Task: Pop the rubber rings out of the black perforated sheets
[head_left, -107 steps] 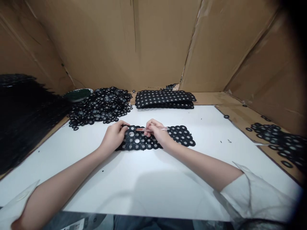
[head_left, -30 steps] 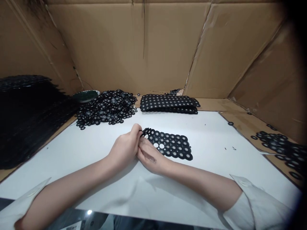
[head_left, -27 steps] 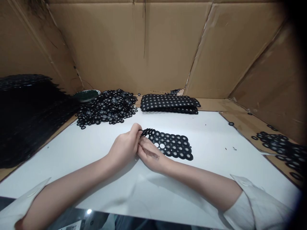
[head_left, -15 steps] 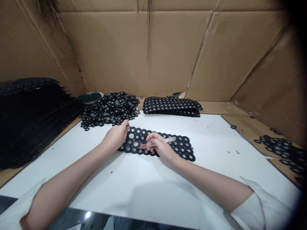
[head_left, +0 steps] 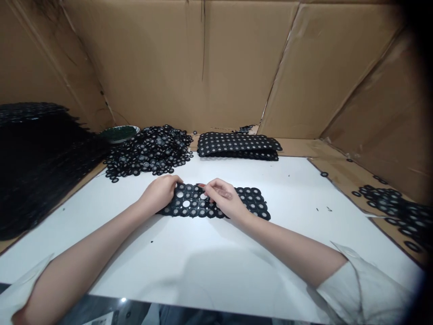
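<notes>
While L hand (head_left: 159,193) pinches blk ring sheet (head_left: 193,212) at L end, R hand (head_left: 226,199), apart, grips clear tool (head_left: 223,193) over sheet's middle.

White surface (head_left: 209,266): near middle open between left forearm (head_left: 104,239) and right forearm (head_left: 287,239), just a dark speck (head_left: 152,242). Ring mat (head_left: 194,208) blocks the centre. Lane open between mat and folded sheet (head_left: 237,143) at far edge. Ring pile (head_left: 152,151) blocks far left corner. Right side passable, small scraps (head_left: 329,209) only. Cardboard wall (head_left: 152,67) closes off the back
</notes>
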A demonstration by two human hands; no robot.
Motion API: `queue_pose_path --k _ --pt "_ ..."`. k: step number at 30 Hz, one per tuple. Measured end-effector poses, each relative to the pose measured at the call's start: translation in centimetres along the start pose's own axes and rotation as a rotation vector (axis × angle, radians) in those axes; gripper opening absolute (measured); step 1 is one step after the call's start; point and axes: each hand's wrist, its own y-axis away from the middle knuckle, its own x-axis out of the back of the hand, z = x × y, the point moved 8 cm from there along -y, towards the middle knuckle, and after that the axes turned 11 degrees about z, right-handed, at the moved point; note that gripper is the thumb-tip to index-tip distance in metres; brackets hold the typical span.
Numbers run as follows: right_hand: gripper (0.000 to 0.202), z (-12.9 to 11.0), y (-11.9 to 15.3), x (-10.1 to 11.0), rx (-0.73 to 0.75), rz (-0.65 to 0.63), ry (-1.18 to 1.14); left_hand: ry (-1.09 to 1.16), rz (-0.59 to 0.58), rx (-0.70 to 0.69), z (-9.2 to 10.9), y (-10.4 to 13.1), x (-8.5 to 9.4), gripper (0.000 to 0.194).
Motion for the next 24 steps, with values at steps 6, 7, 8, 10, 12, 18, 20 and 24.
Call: queue_pose_path --k 6,7,8,10,12,18,20,24 --pt "0.013 0.1 0.2 0.1 -0.058 -0.019 -0.083 0.103 -0.034 0.106 -0.1 0.2 0.3 0.032" --pt "0.014 0.1 0.3 0.2 -0.060 -0.016 -0.102 0.104 -0.042 0.106 -0.1 0.3 0.2 0.035" --pt "0.015 0.0 0.3 0.3 -0.058 -0.017 -0.119 0.101 -0.046 0.101 0.0 0.3 0.1 0.037" --pt "0.016 -0.2 0.4 0.3 -0.048 -0.027 -0.137 0.104 -0.058 0.071 0.2 0.3 -0.2 0.038" --pt "0.015 -0.3 0.4 0.1 -0.048 -0.043 -0.123 0.134 -0.093 0.034 0.4 0.3 -0.6 0.037" --pt "0.015 -0.3 0.6 -0.7 -0.022 -0.136 -0.037 0.158 -0.160 -0.020 1.0 0.4 -1.0 0.037" --pt "0.015 -0.1 0.7 -0.9 0.010 -0.162 0.003 0.150 -0.158 -0.034 1.4 0.5 -0.8 0.036" --pt "0.012 -0.1 1.1 -1.3 0.114 -0.191 0.101 0.109 -0.102 -0.053 3.0 0.9 0.0 0.032"
